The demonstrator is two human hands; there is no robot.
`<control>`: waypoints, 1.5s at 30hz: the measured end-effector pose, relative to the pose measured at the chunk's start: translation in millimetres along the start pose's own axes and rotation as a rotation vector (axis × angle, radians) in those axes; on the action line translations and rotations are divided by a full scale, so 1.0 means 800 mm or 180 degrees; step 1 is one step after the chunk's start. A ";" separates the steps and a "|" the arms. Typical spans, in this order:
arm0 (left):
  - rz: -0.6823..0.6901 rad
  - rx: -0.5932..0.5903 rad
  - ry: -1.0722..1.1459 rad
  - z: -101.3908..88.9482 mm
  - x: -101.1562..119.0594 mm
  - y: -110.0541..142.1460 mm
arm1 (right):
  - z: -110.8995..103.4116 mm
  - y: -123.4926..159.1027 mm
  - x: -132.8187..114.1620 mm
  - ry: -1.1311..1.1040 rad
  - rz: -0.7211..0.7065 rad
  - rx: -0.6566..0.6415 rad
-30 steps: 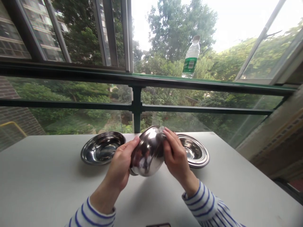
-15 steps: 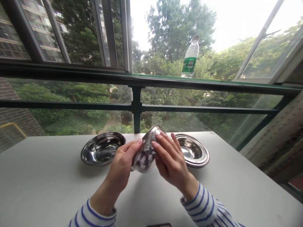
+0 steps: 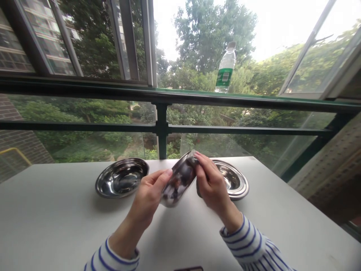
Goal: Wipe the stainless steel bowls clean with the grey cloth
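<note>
Above the middle of the table I hold a shiny stainless steel bowl (image 3: 180, 182), tilted on its side and somewhat blurred. My left hand (image 3: 146, 194) is closed on its left edge, thumb on the near surface. At the upper right rim is my right hand (image 3: 213, 180), fingers bent and pressed together over a grey, cloth-like piece (image 3: 194, 156) that touches the bowl; most of that piece is hidden. Behind my left hand a wide, shallow steel basin (image 3: 122, 178) rests on the table. Another wide-rimmed steel basin (image 3: 239, 184) stands behind my right hand, partly covered by it.
The white table (image 3: 70, 226) reaches to a green railing (image 3: 113, 127) with glass panes. A plastic bottle with a green label (image 3: 225, 75) stands on the ledge above. At the bottom edge a dark flat object (image 3: 188, 268) just shows. A patterned curtain (image 3: 324, 158) hangs at the right.
My right hand has shifted right and up to the bowl's rim, its fingers now bent rather than stretched along the bowl. The bowl and my left hand have barely moved.
</note>
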State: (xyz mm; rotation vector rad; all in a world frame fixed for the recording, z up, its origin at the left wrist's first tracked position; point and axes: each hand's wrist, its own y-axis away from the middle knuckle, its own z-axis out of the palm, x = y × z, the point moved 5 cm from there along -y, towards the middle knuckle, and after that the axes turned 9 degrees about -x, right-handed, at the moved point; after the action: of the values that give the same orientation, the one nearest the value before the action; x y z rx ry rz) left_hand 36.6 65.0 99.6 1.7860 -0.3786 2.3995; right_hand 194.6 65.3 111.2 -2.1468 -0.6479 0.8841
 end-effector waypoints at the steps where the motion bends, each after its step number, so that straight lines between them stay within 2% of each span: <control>1: -0.0014 -0.0043 -0.0010 0.000 -0.001 0.000 | 0.000 -0.001 0.010 -0.0159 0.0240 0.0020; 4: -0.0059 -0.0177 0.0011 0.000 -0.003 0.002 | 0.000 -0.001 0.019 -0.0401 0.0462 0.0037; 8: -0.0073 -0.0269 0.0087 0.002 -0.004 0.003 | -0.001 0.000 -0.009 -0.0167 -0.0149 -0.0043; 12: -0.0044 -0.0119 0.0254 0.003 -0.003 -0.001 | 0.007 0.006 -0.035 0.0319 -0.0820 -0.0297; 16: -0.0046 -0.0037 0.0652 0.001 -0.004 -0.003 | 0.018 0.015 -0.049 0.0707 -0.1333 -0.0533; 20: -0.0188 -0.0212 0.0971 0.005 -0.006 -0.004 | 0.026 0.024 -0.059 0.0847 -0.1795 -0.0683; 23: -0.0339 -0.0287 0.0994 0.008 -0.008 -0.003 | 0.029 0.028 -0.065 0.0909 -0.2028 -0.0743; 27: -0.0407 -0.0131 0.0915 0.003 -0.010 -0.002 | 0.030 0.029 -0.068 0.1017 -0.2161 -0.0732; 31: -0.0189 0.0099 0.0860 -0.006 -0.004 -0.001 | 0.031 0.032 -0.071 0.1145 -0.2260 -0.0619; 33: -0.0129 0.0115 0.0817 -0.007 0.000 -0.001 | 0.031 0.034 -0.072 0.1229 -0.2298 -0.0566; 39: -0.0106 -0.0186 0.0591 0.002 0.003 0.001 | 0.024 0.033 -0.067 0.1283 -0.2235 -0.0452; 42: 0.0000 -0.0046 0.0261 0.001 0.001 0.003 | 0.014 0.022 -0.050 0.1007 -0.1683 -0.0334; 45: -0.0039 0.0157 -0.0085 -0.001 -0.003 0.005 | 0.005 0.008 -0.024 0.0411 -0.0709 -0.0209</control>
State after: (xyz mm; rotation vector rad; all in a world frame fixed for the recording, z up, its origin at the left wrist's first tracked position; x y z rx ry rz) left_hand 35.3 61.9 96.9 1.8368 -0.3131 2.3995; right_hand 180.3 50.2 111.5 -2.1189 -0.8406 0.6076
